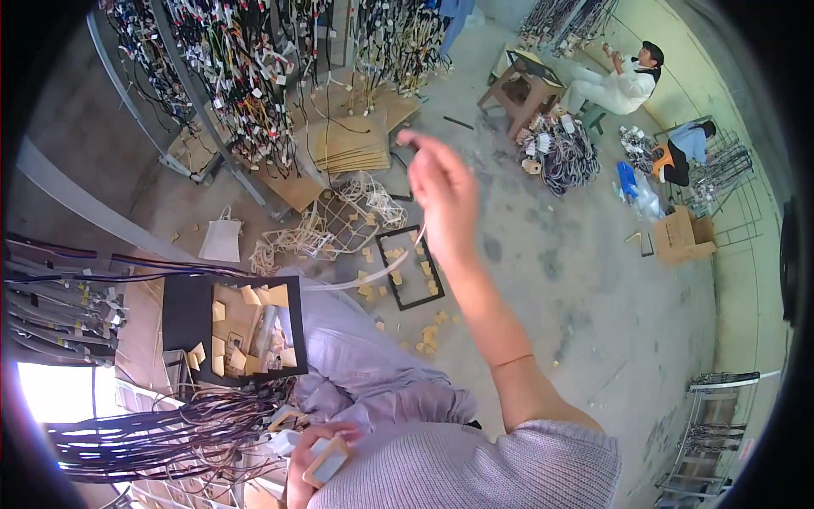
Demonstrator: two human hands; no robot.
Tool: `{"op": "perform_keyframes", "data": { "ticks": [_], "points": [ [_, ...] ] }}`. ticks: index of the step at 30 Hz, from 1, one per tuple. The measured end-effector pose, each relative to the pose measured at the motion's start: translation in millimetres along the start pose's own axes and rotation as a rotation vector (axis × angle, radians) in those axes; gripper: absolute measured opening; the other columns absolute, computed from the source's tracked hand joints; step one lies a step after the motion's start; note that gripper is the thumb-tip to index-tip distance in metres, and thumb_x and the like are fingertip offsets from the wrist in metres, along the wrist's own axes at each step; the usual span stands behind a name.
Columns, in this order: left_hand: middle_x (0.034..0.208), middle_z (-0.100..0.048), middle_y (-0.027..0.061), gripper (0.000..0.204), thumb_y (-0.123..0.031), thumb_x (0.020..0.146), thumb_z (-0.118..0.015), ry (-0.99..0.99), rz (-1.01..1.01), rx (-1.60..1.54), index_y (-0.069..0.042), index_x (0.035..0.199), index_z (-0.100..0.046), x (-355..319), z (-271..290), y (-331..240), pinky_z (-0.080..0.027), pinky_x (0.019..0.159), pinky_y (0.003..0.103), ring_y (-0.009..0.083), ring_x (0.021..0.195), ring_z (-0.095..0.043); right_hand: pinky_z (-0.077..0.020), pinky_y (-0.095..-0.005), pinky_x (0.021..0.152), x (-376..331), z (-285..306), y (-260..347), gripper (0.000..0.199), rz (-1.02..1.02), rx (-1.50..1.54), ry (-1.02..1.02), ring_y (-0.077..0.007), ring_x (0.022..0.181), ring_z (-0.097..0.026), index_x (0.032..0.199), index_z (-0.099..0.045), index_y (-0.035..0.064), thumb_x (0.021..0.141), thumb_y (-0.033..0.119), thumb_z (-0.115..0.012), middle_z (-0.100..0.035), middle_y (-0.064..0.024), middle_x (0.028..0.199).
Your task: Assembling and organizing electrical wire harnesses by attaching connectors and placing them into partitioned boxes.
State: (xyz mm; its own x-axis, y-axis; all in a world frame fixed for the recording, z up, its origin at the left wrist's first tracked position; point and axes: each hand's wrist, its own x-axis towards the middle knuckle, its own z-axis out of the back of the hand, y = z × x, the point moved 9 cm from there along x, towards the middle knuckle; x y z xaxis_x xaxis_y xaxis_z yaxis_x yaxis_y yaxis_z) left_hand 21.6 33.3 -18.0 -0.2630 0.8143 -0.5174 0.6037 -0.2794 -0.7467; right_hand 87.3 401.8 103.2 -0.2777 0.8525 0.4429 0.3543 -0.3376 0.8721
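Note:
My right hand is raised out in front, fingers pinched on a thin white strip that trails down and left toward my lap. My left hand sits low by my body, closed around a small roll of tape with a tan core. A bundle of dark purple wires runs from the left toward my left hand. A black tray with tan paper tags lies beside my knee.
Racks of hanging wire harnesses stand ahead. Cardboard sheets, a wire grid, a black frame and scattered tan tags lie on the concrete floor. Two other people work at the far right near a cardboard box.

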Motion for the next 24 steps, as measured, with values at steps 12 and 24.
{"op": "perform_keyframes", "data": {
  "ticks": [12, 24],
  "points": [
    [0.095, -0.053, 0.0036, 0.093, -0.053, 0.045, -0.090, -0.504, -0.273, 0.083, -0.007, 0.111, -0.043, -20.8, 97.3, -22.0, -0.053, 0.073, 0.029, 0.0155, 0.084, -0.058, -0.0364, -0.0171, 0.052, -13.1, -33.3, -21.0, 0.016, -0.274, 0.188, 0.154, -0.0027, 0.060, -0.047, 0.104, -0.058, 0.0010, 0.089, 0.009, -0.060, -0.065, -0.0064, 0.083],
    [0.099, -0.062, 0.0030, 0.042, -0.014, 0.076, -0.078, -0.263, -0.567, -0.368, -0.006, 0.105, -0.049, 43.4, 28.1, -119.7, -0.046, 0.083, 0.024, 0.0096, 0.090, -0.060, -0.0343, -0.0186, 0.050, -117.2, -146.4, 33.3, 0.008, -0.106, -0.087, 0.779, -0.0060, 0.066, -0.049, 0.087, -0.064, 0.0032, 0.080, 0.002, -0.069, -0.056, -0.0012, 0.079]
  ]
}}
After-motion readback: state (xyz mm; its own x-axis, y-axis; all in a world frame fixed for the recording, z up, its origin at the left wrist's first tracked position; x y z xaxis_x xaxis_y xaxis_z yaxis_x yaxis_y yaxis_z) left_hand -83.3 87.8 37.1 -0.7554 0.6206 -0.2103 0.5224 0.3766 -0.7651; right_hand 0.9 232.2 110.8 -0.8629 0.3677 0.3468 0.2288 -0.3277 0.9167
